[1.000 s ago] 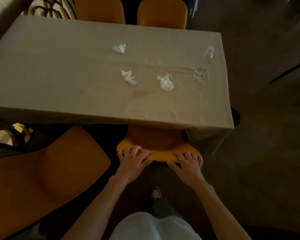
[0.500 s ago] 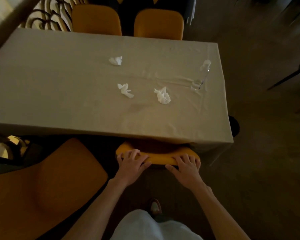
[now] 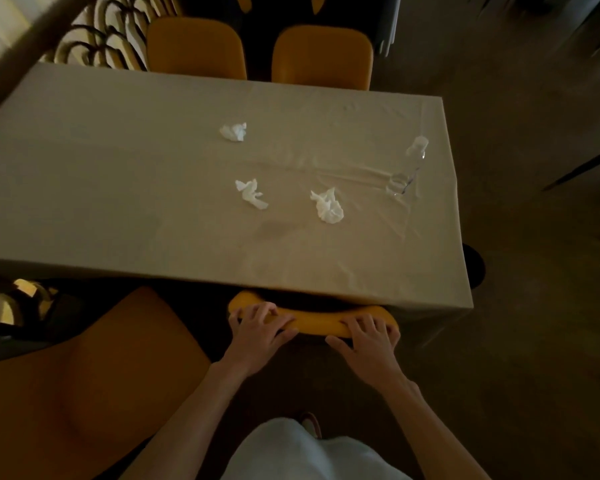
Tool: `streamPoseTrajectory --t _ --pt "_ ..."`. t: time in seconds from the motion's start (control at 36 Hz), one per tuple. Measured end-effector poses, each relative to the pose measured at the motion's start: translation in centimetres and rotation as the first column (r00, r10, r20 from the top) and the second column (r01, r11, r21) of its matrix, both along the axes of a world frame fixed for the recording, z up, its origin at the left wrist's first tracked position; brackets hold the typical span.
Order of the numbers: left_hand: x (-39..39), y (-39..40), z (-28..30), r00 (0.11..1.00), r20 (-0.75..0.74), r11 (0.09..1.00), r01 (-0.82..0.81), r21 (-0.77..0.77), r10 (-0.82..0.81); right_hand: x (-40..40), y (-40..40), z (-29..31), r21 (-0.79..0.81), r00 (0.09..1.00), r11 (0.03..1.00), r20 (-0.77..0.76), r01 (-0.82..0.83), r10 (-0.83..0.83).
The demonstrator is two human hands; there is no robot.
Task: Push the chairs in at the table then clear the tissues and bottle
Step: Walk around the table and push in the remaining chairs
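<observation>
A yellow chair [image 3: 314,322] stands tucked under the near edge of the beige-clothed table [image 3: 118,202]; only the top of its backrest shows. My left hand [image 3: 258,325] and my right hand [image 3: 368,332] both grip that backrest top, fingers curled over it. On the cloth lie three crumpled white tissues: one far [image 3: 234,132], one at the middle [image 3: 252,193] and one to its right [image 3: 328,206]. A clear plastic bottle [image 3: 407,168] stands near the table's right end.
A second yellow chair [image 3: 84,375] stands pulled out at the near left. Two more yellow chairs [image 3: 196,46] [image 3: 323,55] sit at the far side. A dark chair leg [image 3: 582,168] shows on the right, with bare floor around it.
The chair under my hands has slid forward under the table, so its seat is now hidden by the cloth. Both hands kept their hold on the backrest.
</observation>
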State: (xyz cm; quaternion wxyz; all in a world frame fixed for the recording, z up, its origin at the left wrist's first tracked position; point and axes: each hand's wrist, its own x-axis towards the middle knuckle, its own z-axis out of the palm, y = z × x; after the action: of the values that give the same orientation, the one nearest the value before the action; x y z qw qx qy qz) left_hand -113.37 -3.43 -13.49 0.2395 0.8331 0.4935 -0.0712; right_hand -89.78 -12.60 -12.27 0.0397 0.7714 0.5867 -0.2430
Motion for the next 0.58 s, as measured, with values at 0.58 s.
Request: streamPoseTrajectory --t 0.58 --pt "0.8 -1.5 4.4 0.984 0.176 0.993 -0.048 0.108 0.029 0.3 -0.5 5.4 -0.017 0.971 0.998 -0.228 0.065 -0.067"
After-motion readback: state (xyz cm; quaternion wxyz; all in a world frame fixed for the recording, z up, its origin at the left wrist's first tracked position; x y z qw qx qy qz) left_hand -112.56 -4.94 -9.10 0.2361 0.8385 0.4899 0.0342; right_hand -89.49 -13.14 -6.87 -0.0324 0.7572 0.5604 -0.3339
